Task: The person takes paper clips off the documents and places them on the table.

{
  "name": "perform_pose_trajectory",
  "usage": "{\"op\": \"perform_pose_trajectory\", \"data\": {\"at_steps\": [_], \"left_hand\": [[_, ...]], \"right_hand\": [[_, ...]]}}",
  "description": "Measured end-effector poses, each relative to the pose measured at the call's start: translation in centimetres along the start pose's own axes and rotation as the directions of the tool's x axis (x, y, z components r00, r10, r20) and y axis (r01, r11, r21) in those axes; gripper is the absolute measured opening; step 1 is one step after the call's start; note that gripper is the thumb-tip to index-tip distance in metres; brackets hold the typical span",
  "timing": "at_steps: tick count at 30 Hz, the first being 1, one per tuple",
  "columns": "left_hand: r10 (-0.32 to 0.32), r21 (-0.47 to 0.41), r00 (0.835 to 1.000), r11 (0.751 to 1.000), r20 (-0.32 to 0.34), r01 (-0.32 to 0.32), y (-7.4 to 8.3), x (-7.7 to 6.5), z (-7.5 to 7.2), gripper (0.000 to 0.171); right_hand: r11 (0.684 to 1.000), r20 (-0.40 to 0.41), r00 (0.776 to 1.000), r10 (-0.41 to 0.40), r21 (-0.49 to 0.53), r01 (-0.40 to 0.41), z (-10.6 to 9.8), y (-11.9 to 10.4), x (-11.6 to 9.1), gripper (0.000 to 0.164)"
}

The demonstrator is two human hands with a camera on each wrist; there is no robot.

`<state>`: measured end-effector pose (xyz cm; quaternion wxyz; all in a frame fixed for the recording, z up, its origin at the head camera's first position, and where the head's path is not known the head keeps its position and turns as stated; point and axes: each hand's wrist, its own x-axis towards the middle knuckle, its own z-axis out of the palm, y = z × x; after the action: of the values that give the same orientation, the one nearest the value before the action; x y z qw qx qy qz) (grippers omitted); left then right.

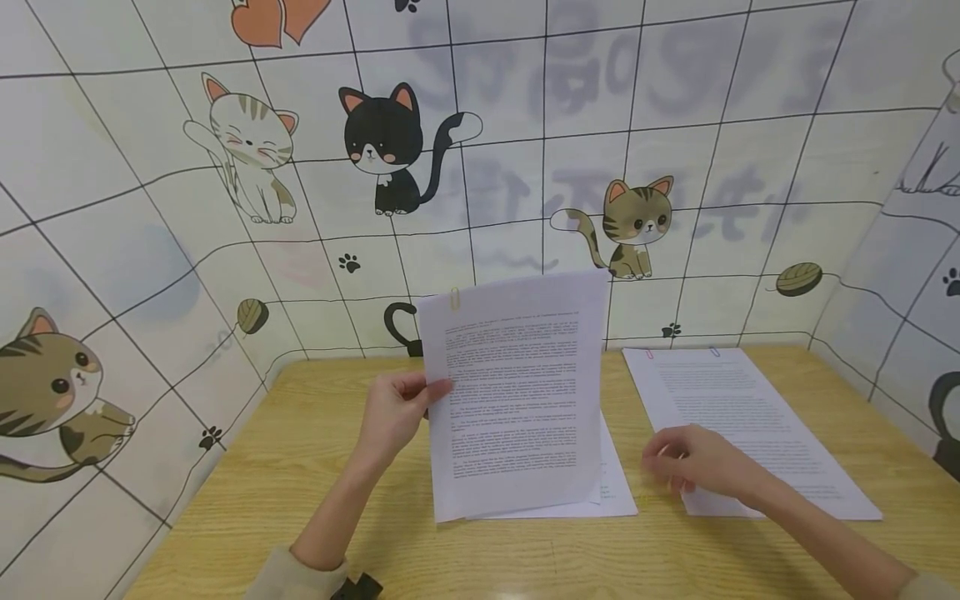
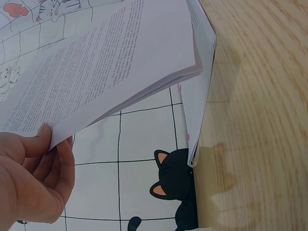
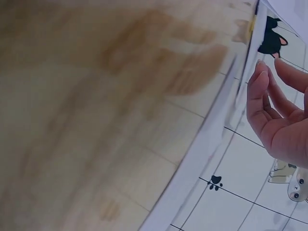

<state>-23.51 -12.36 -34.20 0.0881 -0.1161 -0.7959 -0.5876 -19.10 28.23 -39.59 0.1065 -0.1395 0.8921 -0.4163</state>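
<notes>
Clipped sheets [image 1: 517, 408]: left grip [image 1: 393, 408] pinches their left edge; right grip [image 1: 693, 458] hangs loose, apart, tabletop [image 1: 540, 558] showing between.

Printed sheaf [image 1: 517, 400] was held near-upright, yellow clip [image 1: 454, 298] fixed at its top edge, flat-laid sheets [image 1: 617, 493] partly hidden behind it. Printed stack [image 1: 750, 421] was laid flat to its right, pink clip [image 1: 649, 354] and blue clip [image 1: 715, 352] fixed along the far edge.
</notes>
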Motion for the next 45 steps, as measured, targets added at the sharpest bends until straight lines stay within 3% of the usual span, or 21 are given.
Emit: {"op": "perform_pose_trajectory", "data": {"at_steps": [5,13,22,36,45], "left_hand": [[0.003,-0.001,1.0,1.0,0.004,-0.003,0.0,0.0,0.0,0.012],[0.004,0.002,1.0,1.0,0.003,-0.004,0.0,0.2,0.1,0.013],[-0.01,-0.01,1.0,1.0,-0.009,0.01,0.0,0.2,0.2,0.012],[-0.007,0.006,1.0,1.0,-0.028,0.007,-0.4,0.1,0.2,0.012],[0.019,0.023,0.999,1.0,-0.051,-0.018,-0.5,0.1,0.2,0.012]], "right_hand": [[0.995,-0.075,0.997,0.037,-0.091,-0.044,-1.2,-1.4,0.1,0.022],[0.987,-0.181,0.982,-0.057,-0.156,0.029,-2.5,-3.3,0.4,0.021],[0.983,-0.285,0.954,-0.094,-0.181,0.043,-3.2,-4.7,0.3,0.026],[0.979,-0.474,0.857,-0.201,-0.133,0.156,-3.5,-7.9,0.7,0.03],[0.96,-0.586,0.764,-0.27,-0.105,0.259,-2.9,-10.0,1.3,0.028]]}}
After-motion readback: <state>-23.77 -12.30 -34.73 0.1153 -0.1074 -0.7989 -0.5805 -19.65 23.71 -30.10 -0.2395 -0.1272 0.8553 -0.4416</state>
